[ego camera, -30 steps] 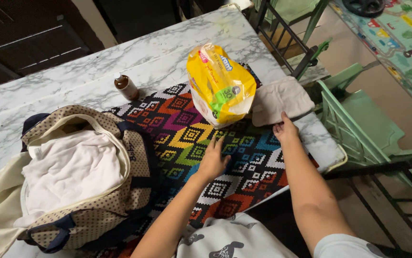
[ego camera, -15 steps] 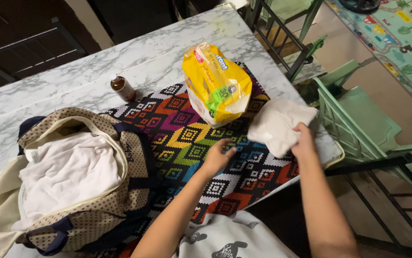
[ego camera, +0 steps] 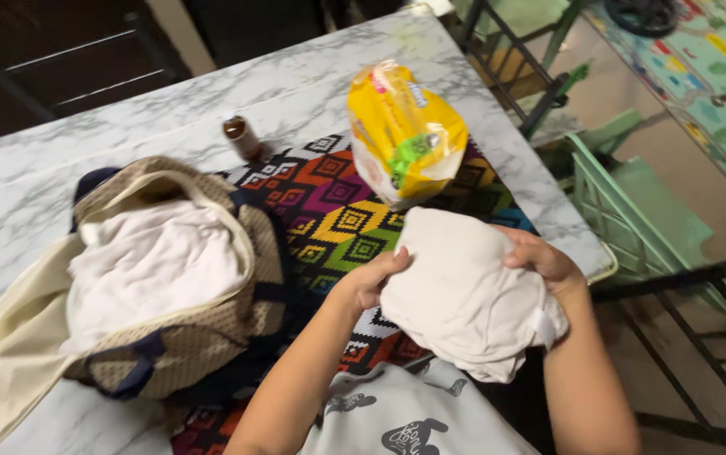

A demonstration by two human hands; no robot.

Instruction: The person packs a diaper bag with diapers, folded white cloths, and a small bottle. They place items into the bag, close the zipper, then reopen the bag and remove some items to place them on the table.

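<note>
Head view is showing both hands clamping the pale folded cloth (ego camera: 464,295) from opposite sides, lifted clear above the near edge of the tabletop (ego camera: 169,109). Left hand (ego camera: 371,278) is pinching the cloth's left edge, fingers curled over the top and thumb underneath; right hand (ego camera: 540,257) is closing its grip on the upper right corner. The bundle is lying between the two grips, its long axis running from upper left down to lower right, with the lower end sagging toward the person's lap past the right forearm. Both hands are equally close, each one touching the fabric.

Cloth is looking soft, cream-white, thick and layered, with a rounded fold on top and loose hems hanging at the bottom. Beneath it, the bright diamond-patterned mat (ego camera: 329,202) is spreading across the middle of the tabletop. A yellow plastic pack (ego camera: 405,131) is standing just beyond the cloth toward the far right edge, and a small brown bottle (ego camera: 241,136) is sitting farther left. An open dotted bag (ego camera: 177,278), stuffed with white fabric, is resting near the left edge.
</note>
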